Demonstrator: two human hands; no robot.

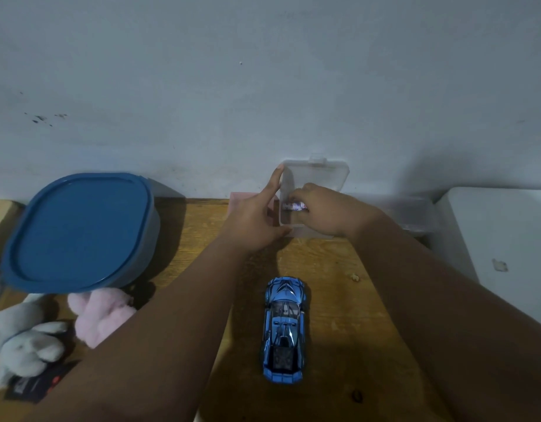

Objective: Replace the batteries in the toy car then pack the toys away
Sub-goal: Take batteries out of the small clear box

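A shiny blue toy car [283, 330] stands on the wooden table [348, 300] between my forearms, nose pointing away from me. At the back, against the wall, a small clear plastic case [321, 173] stands with its lid raised. My left hand [257, 217] holds the case by its left side, thumb at the near corner and forefinger up the lid edge. My right hand [327, 208] reaches into the case, fingers pinched on a small battery [294, 206] with a shiny wrapper.
A large blue-lidded container [80, 229] sits at the back left. In front of it lie a pink plush toy [103, 315], a grey plush rabbit [25, 339] and a dark packet [34, 385]. A white surface [506, 239] borders the table's right side. A pink object [237, 201] sits behind my left hand.
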